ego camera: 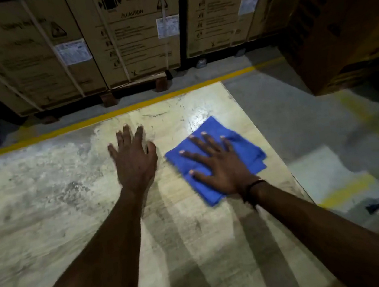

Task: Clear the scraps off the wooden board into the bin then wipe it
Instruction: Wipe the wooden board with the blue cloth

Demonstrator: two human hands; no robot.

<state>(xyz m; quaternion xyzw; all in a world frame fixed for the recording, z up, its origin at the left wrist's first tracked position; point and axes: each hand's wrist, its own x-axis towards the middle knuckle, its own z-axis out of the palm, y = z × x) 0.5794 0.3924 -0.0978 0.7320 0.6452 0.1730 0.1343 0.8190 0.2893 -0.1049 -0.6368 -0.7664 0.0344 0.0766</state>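
Note:
A large pale wooden board (47, 212) lies flat on the floor and fills the lower left of the view. Its left part is grey and blotchy. A folded blue cloth (244, 140) lies on the board near its right edge. My right hand (215, 161) presses flat on the cloth with fingers spread straight. My left hand (134, 158) rests flat on the bare board just left of the cloth, fingers straight and spread. No scraps or bin show in view.
Tall strapped cardboard boxes (134, 34) on pallets stand behind the board, past a yellow floor line (130, 109). More dark boxes (342, 24) stand at the right. Grey concrete floor (288, 110) lies beyond the board's right edge.

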